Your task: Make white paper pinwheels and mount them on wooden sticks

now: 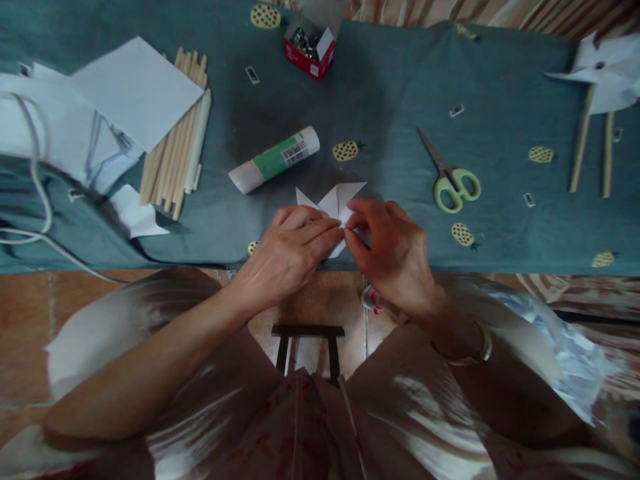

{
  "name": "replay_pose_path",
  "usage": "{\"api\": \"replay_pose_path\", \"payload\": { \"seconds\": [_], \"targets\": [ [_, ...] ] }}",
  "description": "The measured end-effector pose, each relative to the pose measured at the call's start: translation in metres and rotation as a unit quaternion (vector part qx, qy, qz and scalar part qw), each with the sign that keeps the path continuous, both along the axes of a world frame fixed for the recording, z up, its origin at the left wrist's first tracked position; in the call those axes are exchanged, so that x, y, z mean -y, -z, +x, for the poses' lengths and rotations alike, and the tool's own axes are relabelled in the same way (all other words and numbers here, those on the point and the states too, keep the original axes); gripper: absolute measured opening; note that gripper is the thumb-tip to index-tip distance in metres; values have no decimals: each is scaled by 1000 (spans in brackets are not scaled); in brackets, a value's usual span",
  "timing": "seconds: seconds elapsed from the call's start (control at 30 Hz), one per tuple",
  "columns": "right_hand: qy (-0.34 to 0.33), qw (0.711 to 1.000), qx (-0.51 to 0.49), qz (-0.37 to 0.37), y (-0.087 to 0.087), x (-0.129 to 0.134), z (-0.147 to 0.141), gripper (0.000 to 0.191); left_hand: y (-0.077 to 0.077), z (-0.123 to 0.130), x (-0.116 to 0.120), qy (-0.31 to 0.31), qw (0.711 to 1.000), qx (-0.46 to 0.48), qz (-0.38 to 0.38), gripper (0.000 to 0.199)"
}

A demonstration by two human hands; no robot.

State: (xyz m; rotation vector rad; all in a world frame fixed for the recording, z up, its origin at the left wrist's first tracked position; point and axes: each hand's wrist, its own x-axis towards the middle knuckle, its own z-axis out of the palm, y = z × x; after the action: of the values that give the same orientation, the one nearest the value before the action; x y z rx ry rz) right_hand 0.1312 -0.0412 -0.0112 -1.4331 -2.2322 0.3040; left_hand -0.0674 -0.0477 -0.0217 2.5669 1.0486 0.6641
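Note:
A white paper pinwheel (342, 196) with folded, pointed blades lies at the table's near edge, partly covered by both hands. My left hand (293, 247) holds it from the left, fingers together and their tips pressed near its centre. From the right, my right hand (390, 247) pinches the paper at the centre between thumb and fingers. Whether a small part sits under the fingertips cannot be made out. Just beyond the hands lies a white and green glue stick (275, 159). Scissors with light green handles (456, 188) rest to the right, blades pointing away.
A red box (309, 65) of small metal pieces stands open at the back. On the left are wooden sticks (175, 143), white paper sheets (135, 90) and a white cable (43, 180). At far right lies another paper pinwheel (613, 73) with sticks (607, 157).

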Motion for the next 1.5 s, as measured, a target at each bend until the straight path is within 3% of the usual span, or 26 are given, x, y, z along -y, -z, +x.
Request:
{"api": "replay_pose_path", "payload": {
  "seconds": [0.6, 0.77, 0.97, 1.2, 1.37, 1.5],
  "targets": [
    [1, 999, -6, -34, -2, 2, -1, 20, -3, 1, -2, -8, 999, -32, -19, 29],
    [2, 996, -81, -23, -12, 1, 7, 22, -5, 4, -1, -18, 998, -65, 20, 29],
    [62, 988, -139, -21, -27, -9, 25, 21, -9, 12, 4, -10, 991, -105, 86, 31],
    [85, 983, -163, 1, -24, -18, 32, 23, -15, 15, 4, -5, 980, -163, 111, 39],
    [76, 983, -167, 17, -24, -20, 32, 24, -14, 14, -2, 17, 985, -150, 87, 50],
    [84, 983, -164, 25, -25, -21, 31, 23, -11, 13, -4, 20, 981, -159, 111, 48]
  ]
}}
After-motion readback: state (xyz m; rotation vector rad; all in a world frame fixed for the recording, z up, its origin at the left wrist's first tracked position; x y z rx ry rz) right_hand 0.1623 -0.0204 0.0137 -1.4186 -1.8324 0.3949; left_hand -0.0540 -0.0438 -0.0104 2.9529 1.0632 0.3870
